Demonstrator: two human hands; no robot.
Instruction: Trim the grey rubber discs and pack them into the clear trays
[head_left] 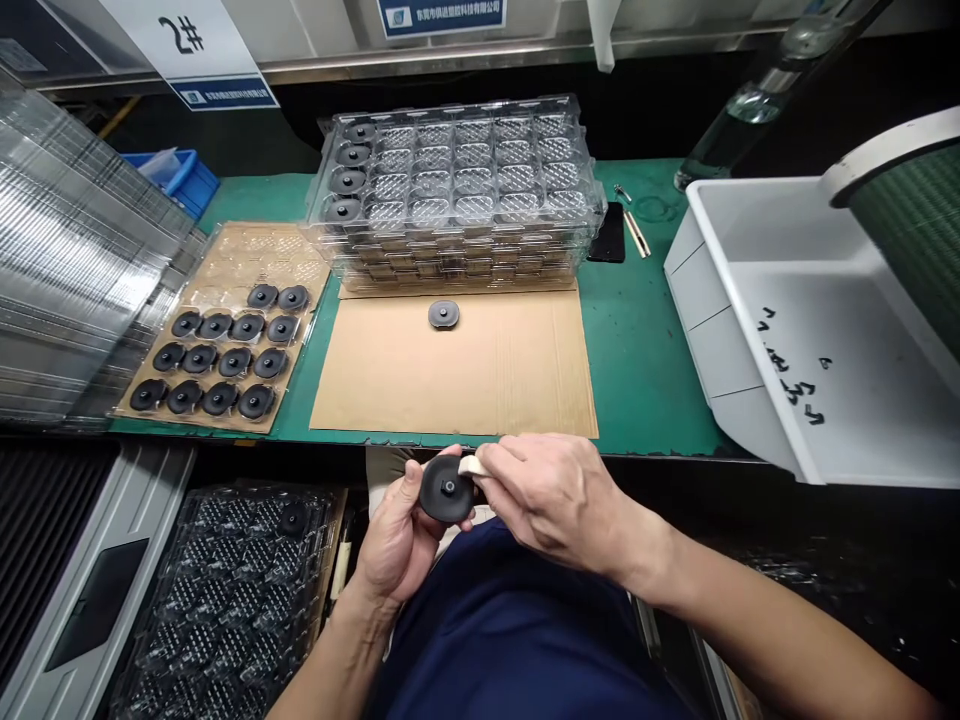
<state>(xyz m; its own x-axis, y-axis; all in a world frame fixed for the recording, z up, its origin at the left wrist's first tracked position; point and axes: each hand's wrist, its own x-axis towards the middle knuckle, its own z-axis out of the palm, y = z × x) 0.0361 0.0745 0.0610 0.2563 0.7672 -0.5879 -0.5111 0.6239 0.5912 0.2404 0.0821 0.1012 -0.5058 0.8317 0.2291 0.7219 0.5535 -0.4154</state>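
Between the thumb and fingers of my left hand point(397, 535) is a round black part point(448, 490) with a small stub at its centre. My right hand point(559, 500) is closed around a small cream-coloured tool point(472, 467), whose tip touches the upper right rim of the part. Both hands are in front of the table's near edge. Past them, a single black part point(444, 315) lies on the cardboard sheet point(450, 385). To the left, a clear tray point(247, 265) holds several similar black parts in its near rows.
Stacked clear trays point(465, 240) stand at the back of the green table point(637, 370). A white bin point(750, 400) is at the right, a blue box point(184, 185) at the back left. Another tray point(217, 600) sits low at the left, and a dark phone-like slab point(609, 235) lies beside the stack.
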